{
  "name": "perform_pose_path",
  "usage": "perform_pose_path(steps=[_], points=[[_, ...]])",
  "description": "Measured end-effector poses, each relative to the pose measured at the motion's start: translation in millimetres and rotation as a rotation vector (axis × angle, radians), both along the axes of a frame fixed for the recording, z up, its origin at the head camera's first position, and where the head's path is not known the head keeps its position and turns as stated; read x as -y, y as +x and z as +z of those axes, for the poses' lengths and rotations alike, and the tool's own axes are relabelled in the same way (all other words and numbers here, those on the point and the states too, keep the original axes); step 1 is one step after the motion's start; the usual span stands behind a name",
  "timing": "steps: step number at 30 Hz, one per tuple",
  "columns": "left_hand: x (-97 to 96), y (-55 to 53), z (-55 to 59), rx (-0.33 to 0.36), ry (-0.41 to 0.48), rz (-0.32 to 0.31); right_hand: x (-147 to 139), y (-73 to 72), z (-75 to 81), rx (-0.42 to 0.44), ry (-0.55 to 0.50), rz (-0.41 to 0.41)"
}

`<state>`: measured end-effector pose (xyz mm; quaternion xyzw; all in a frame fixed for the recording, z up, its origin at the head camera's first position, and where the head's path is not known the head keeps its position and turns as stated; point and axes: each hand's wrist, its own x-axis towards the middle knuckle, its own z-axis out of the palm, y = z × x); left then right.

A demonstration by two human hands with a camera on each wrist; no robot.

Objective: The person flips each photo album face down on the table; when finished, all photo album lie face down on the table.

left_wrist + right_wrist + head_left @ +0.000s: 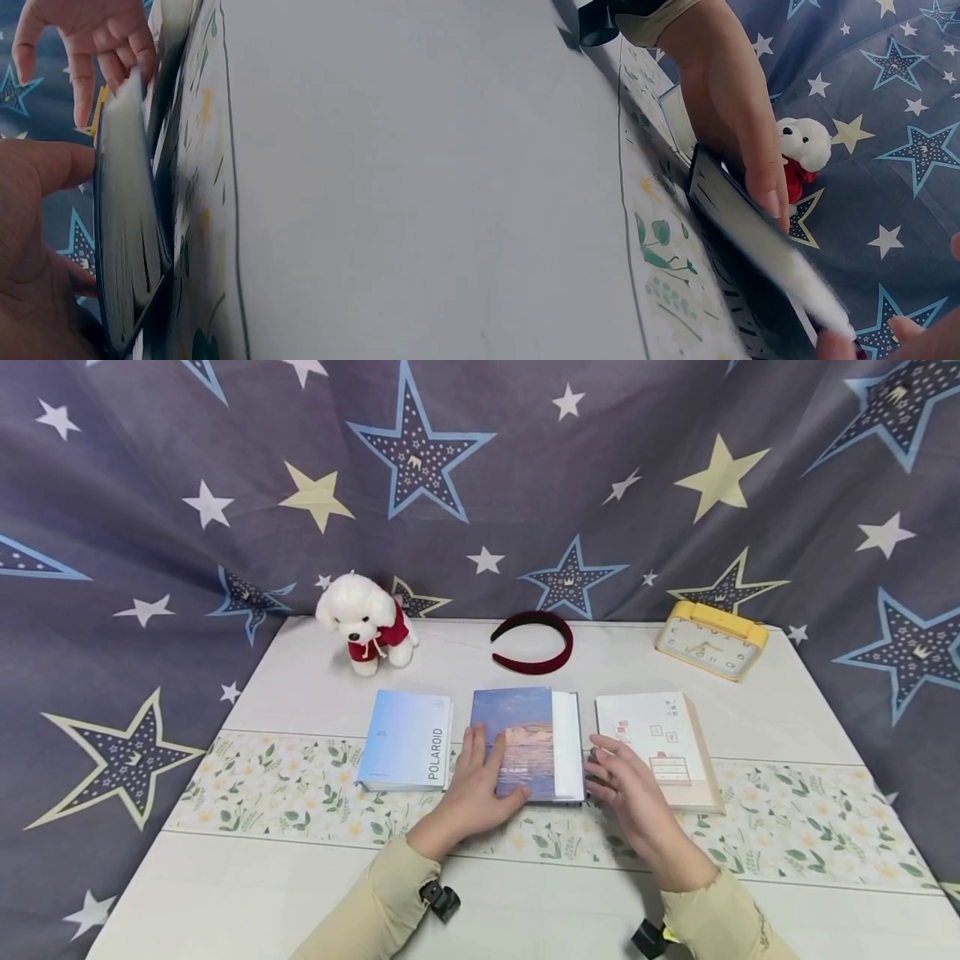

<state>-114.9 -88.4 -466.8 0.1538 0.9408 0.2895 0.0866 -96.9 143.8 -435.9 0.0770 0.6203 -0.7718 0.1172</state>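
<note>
A photo album [525,710] with a painted seascape on its cover lies in the middle of the table; white pages show in a strip past the cover's right edge. My left hand [480,785] rests on this cover with fingers spread, the thumb near its lower part. In the left wrist view the album's page block [127,195] is seen edge-on between dark covers. My right hand [633,789] hovers just right of the album, fingers loosely bent and holding nothing. It partly overlaps a white book [652,718] with small red drawings.
To the left lies a blue "POLAROID" album [405,739]. Behind stand a white toy dog [360,606] in red and a yellow clock [708,643], with a dark red headband [567,647] between them. A star-patterned curtain [480,493] closes off the back.
</note>
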Motion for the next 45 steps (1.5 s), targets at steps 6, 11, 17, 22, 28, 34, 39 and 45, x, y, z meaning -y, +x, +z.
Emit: perform_pose_path(steps=[6, 11, 17, 22, 28, 34, 39, 45], points=[[-2.5, -0.9, 0.1, 0.037, 0.075, 0.064, 1.7, 0.5, 4.6, 0.005, -0.013, 0.013], [-5.3, -1.0, 3.5, 0.085, 0.187, 0.085, 6.2, 4.2, 3.6, -0.037, -0.024, 0.123], [-10.9, -1.1, 9.0, 0.104, 0.243, 0.055, 12.4, 11.8, 7.4, -0.180, 0.025, 0.219], [-14.5, -0.3, 20.2, 0.208, 0.366, 0.019, 14.0, 17.5, 7.3, -0.287, 0.123, 0.268], [-17.2, -2.4, 29.6, 0.368, 0.660, -0.011, 16.3, 21.7, 7.4, -0.445, 0.225, 0.338], [-16.6, -1.4, 39.0, 0.459, 0.756, -0.006, 19.9, 21.4, 4.8, -0.596, 0.339, 0.384], [-14.8, -3.1, 43.0, 0.487, 0.807, 0.036, 22.8, 20.4, 2.3, -0.698, 0.461, 0.400], [-11.4, -4.5, 44.5, 0.451, 0.889, 0.049, 22.2, 19.1, -3.4, -0.696, 0.614, 0.413]])
